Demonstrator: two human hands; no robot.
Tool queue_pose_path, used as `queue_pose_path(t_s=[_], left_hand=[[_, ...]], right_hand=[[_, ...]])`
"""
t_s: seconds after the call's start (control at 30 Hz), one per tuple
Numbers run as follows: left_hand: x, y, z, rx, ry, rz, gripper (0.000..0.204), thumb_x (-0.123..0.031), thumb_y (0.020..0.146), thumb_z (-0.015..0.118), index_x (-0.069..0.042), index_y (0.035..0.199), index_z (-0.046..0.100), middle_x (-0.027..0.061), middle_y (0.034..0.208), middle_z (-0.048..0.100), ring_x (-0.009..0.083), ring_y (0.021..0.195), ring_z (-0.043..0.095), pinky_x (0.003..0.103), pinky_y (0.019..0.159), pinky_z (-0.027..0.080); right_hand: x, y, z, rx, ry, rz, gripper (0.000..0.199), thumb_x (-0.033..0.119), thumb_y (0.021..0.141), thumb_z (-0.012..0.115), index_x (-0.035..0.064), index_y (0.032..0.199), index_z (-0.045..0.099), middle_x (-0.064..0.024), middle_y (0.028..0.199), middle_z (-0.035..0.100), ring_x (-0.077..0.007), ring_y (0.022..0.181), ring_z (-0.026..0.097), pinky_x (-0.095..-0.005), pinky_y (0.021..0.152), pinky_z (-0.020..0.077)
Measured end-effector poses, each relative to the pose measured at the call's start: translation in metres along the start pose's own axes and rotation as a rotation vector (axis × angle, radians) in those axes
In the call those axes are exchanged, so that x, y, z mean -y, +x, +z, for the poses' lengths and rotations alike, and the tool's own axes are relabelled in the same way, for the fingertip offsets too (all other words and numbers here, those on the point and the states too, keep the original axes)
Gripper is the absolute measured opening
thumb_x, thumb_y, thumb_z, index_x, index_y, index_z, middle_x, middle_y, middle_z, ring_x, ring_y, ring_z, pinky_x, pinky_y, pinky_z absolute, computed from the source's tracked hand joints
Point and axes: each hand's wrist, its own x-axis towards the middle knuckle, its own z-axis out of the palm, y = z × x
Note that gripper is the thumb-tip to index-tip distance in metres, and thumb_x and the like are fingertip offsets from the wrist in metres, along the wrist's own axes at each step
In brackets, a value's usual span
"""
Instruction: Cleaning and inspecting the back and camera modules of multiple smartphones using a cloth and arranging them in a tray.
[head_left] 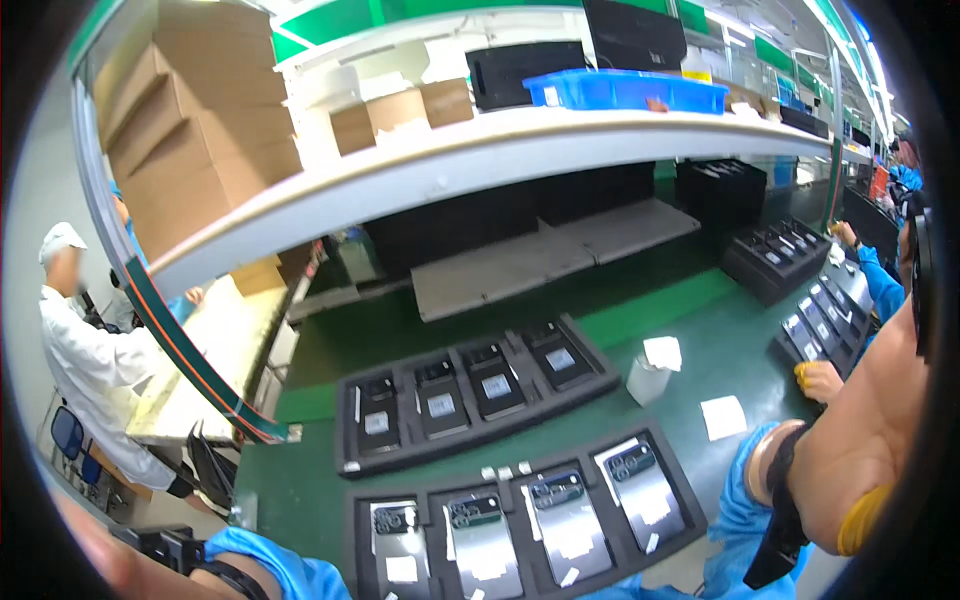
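My right hand is raised close at the right edge, with a black strap at the wrist, a blue sleeve and a yellow finger cover. Its fingers are mostly cut off. My left hand shows only in part at the lower left rim, beyond a strapped black device; its fingers are out of sight. Neither hand touches the trays. Between my arms lies a black foam tray with several silver-backed phones, cameras up. Behind it, another foam tray holds several dark phones with pale labels.
A white bottle topped with tissue and a white paper stand right of the trays. A co-worker's hand is by another phone tray. Overhead, a shelf bears cartons and a blue bin. A person in white stands left.
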Motion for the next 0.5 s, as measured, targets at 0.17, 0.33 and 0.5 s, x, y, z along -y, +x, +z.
queue_pose_path(t_s=[0.17,0.33,0.5], left_hand=[[0.007,0.003,-0.010,0.092,-0.169,-0.007,0.056,-0.031,0.085,0.059,-0.001,0.129,0.042,0.0205,0.125,0.047,0.0305,0.111,0.052,0.043,0.086,0.050],[0.018,0.014,-0.035,0.301,-0.384,-0.064,0.057,-0.031,0.083,0.061,0.002,0.127,0.045,0.0215,0.120,0.052,0.0300,0.108,0.055,0.042,0.084,0.051],[0.052,0.023,-0.033,0.428,-0.556,-0.267,0.058,-0.032,0.082,0.064,0.005,0.124,0.049,0.0225,0.116,0.057,0.0296,0.105,0.057,0.041,0.083,0.052]], right_hand=[[-0.001,0.004,-0.006,-0.045,0.048,-0.033,0.056,0.045,0.092,0.040,0.0096,0.135,0.041,-0.0155,0.143,0.034,-0.0297,0.134,0.029,-0.0485,0.110,0.0236],[-0.010,0.008,-0.005,-0.072,0.082,-0.046,0.056,0.044,0.092,0.041,0.0086,0.135,0.041,-0.0162,0.142,0.035,-0.0305,0.134,0.030,-0.0485,0.110,0.0236],[-0.021,0.013,0.002,-0.072,0.188,-0.087,0.056,0.043,0.092,0.041,0.0077,0.135,0.041,-0.0169,0.141,0.036,-0.0312,0.133,0.032,-0.0484,0.110,0.0236]])
